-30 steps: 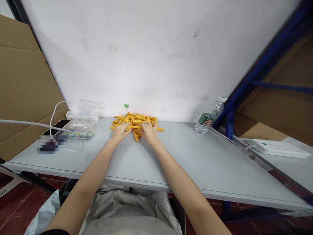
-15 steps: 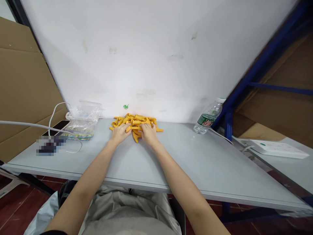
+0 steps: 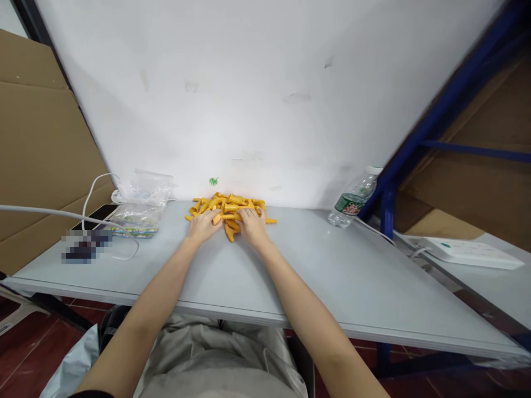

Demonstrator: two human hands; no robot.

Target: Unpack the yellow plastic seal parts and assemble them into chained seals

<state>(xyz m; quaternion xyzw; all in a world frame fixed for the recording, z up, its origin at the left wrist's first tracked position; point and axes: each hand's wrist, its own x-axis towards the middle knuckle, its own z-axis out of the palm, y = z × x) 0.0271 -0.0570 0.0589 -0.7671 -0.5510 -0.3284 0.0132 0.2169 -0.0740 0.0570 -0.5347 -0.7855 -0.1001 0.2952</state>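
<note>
A heap of yellow plastic pieces [image 3: 237, 199], some tubular and some pointed, lies on the grey table against the white panel. At the front of the heap, a ribbed yellow piece [image 3: 229, 217] stretches between my two hands. My left hand [image 3: 203, 225] is closed on its left end, where a lighter orange-yellow block [image 3: 217, 219] shows by the fingertips. Closed over the right end is my right hand [image 3: 253, 225]. A curved yellow piece [image 3: 230, 232] pokes out toward me between the hands. My fingers hide parts of the held piece.
Clear plastic bags [image 3: 143, 202], a phone [image 3: 94, 216] and white cables lie at the left, beside a cardboard sheet [image 3: 41, 143]. A plastic water bottle [image 3: 354, 198] leans at the right near a blue frame [image 3: 388, 210]. Beyond it sits a white power strip [image 3: 468, 251].
Both hands stay nearly in place on the ribbed yellow piece. The lighter block at my left fingertips has turned slightly.
</note>
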